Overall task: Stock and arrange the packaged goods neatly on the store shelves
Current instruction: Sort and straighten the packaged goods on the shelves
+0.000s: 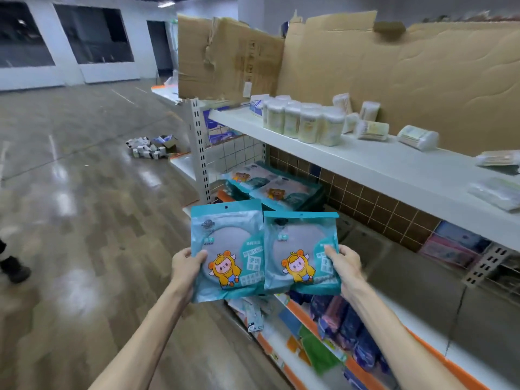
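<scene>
**Two Teal Packets Held Up by the Shelves**

The left hand (pixel 187 261) grips the left teal packet (pixel 225 243) at its lower left edge, thumb on the front. The right hand (pixel 344 261) grips the right teal packet (pixel 299 249) at its right edge the same way. The two packets are side by side, upright, with their edges touching. They are up in the air in front of the shelves, not on any shelf. Each packet has a clear window with a round grey thing inside and a little cartoon child in yellow on the front.

More packets of the same kind lie flat in a pile (pixel 270 184) on the middle shelf, behind the two held ones.

On the top shelf (pixel 380 167) stand clear round tubs (pixel 304 122) full of cotton swabs, packed close together. More tubs lie on their sides further right. Clear bags (pixel 498 159) lie at the far right (what is in them is too blurry to tell). Big sheets of cardboard (pixel 422 80) stand behind the top shelf.

The bottom shelf holds dark blue packs (pixel 351 327) in a row.

On the floor (pixel 70 192), well away, an open cardboard box (pixel 168 142) sits by a heap of small white boxes (pixel 146 149).
</scene>
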